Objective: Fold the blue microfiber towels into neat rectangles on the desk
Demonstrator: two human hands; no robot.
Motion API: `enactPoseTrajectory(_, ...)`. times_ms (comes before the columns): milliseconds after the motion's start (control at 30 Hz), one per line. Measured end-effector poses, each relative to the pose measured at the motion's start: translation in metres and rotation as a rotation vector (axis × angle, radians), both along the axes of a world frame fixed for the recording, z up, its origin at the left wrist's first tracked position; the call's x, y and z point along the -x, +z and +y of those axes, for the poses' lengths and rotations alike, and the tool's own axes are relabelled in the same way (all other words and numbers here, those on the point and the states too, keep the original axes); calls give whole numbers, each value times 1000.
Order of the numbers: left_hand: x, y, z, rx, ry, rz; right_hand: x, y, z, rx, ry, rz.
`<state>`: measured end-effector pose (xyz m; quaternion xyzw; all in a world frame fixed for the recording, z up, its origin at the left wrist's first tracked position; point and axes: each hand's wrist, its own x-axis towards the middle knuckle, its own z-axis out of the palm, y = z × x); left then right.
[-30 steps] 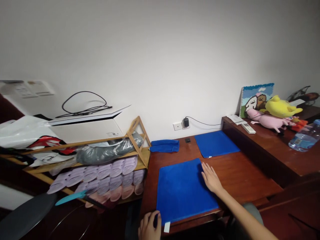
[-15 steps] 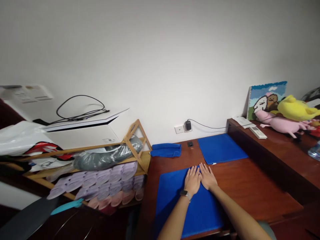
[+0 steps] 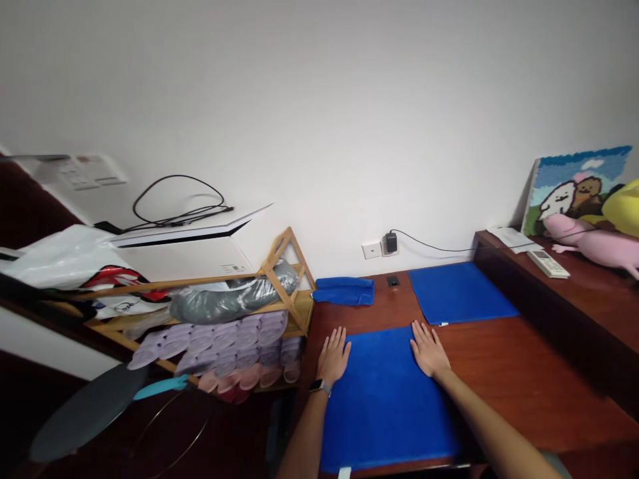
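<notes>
Wooden rack (image 3: 302, 303) holds slippers (image 3: 229, 339); 2 hands (image 3: 334, 354) (image 3: 430, 351) touch nearest blue cloth (image 3: 387, 402).

The left hand (image 3: 333, 357) has parted from the right hand (image 3: 430, 350). It now lies nearer the surface's (image 3: 504, 372) left edge.

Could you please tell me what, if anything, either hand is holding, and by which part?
Nothing is held: the left hand lies flat at the far left corner of the nearer blue cloth, the right hand at its far right corner.
</notes>
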<state>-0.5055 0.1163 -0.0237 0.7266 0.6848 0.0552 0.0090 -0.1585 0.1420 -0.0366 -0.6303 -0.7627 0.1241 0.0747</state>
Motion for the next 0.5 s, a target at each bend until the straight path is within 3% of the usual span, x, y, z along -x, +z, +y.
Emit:
enactPoseTrajectory(133, 2, -3, 3, -22, -14, 5, 0, 5, 2, 22, -6, -36)
enactPoseTrajectory(300, -11, 10, 0, -63, -31, 3, 3, 21, -4, 82, -16, -26)
enactPoseTrajectory(400, -46, 15, -6, -175, -116, -43, 6, 22, -13, 18, 11, -9)
enactPoseTrajectory(500, -113, 13, -11, -214, -249, -110, 8, 18, -19, 30, 9, -27)
